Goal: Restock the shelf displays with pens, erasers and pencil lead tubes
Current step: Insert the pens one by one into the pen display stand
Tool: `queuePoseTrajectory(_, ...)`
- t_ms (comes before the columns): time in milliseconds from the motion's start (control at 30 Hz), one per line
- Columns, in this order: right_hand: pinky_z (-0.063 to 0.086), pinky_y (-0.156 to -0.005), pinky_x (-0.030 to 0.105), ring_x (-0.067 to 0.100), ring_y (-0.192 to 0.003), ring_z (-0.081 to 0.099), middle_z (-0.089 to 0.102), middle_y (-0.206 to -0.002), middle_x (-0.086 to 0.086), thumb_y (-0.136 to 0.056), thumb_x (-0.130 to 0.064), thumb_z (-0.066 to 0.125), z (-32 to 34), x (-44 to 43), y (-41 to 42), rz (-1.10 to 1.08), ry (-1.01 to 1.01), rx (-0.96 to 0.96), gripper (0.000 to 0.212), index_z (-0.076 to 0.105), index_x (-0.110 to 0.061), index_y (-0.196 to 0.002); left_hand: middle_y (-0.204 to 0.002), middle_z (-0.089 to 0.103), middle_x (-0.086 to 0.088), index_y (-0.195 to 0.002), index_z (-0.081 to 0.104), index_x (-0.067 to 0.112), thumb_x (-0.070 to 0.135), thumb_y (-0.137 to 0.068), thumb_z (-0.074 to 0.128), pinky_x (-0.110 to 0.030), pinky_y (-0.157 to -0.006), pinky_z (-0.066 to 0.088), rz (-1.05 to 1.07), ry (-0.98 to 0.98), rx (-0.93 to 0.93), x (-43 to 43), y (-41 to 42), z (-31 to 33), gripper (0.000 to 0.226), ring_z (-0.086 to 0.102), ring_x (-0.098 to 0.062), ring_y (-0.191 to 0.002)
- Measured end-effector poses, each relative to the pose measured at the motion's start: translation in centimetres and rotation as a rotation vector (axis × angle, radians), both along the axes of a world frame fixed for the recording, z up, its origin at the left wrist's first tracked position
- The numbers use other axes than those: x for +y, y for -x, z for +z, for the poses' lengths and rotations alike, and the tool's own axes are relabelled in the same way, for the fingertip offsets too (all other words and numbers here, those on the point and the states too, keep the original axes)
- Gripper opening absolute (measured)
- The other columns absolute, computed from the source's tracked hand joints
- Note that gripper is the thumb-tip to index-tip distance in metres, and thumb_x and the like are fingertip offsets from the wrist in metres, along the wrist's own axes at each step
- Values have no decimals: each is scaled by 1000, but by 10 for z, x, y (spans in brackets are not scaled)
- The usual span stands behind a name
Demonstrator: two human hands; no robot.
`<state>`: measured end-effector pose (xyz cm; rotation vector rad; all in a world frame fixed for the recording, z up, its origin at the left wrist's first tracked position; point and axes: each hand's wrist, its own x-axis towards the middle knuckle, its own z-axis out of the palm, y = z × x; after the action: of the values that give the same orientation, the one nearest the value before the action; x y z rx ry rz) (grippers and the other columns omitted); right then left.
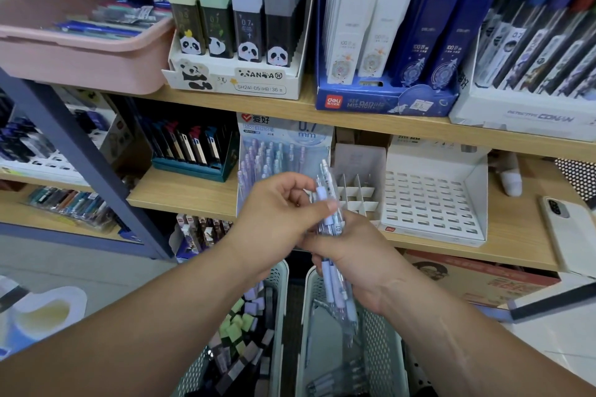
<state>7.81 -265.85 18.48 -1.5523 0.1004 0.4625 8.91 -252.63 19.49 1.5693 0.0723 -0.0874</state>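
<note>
Pens [329,222] – barrels were clear glossy plastic, with opaque lilac plastic fittings. Baskets [380,348] were pale green perforated plastic, matt. Tub [80,58] was smooth pink plastic with a soft sheen. Shelf boards [193,190] showed a light wood grain, matt; upright [80,151] looked like smooth grey-blue painted metal. Panda display box [258,80] – printed white card, which looked matt.

White phone [569,237]; printed cardboard box [477,280]
</note>
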Motion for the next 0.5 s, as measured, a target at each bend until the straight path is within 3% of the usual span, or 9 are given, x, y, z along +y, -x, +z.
queuePoseTrajectory(67,45,-56,25,7,-53,56,63,-60,-6,-78,-2,80,0,1,1,-1,8,-17,17,69,-14,-81,-75,53,-12,-95,67,9,6,-83,79,-33,-61,49,15,22,35,-3,0,-5,18,53,-20,-64)
queuePoseTrajectory(167,45,-56,24,7,-54,55,63,-63,-5,-74,-7,86,1,1,0,5,0,-3,20,69,-15,-82,-71,54,-9,-91,66,5,4,-84,75,-28,-54,47,22,124,86,-2,-1,-5,12,51,-17,-58)
queuePoseTrajectory(333,45,-58,31,14,-55,51,57,-66,3,-56,-35,91,0,-5,-5,-48,-226,209,45,69,-16,-90,-68,59,-9,-92,60,7,7,-90,68,-34,-56,50,17,319,106,1,0,-2,8,54,-24,-55)
queuePoseTrajectory(400,46,-55,31,15,-55,50,54,-67,4,-60,-40,89,0,-7,-8,-97,-303,258,48,69,-13,-94,-76,64,-8,-96,62,8,7,-93,65,-32,-60,48,60,341,100,3,-1,-1,5,57,-20,-62)
queuePoseTrajectory(500,48,-58,33,16,-55,50,55,-66,4,-70,-41,87,1,-10,-9,-208,-296,292,33,72,-13,-82,-81,67,-10,-99,61,6,7,-95,63,-27,-63,52,130,395,92,9,-5,0,5,58,-16,-65)
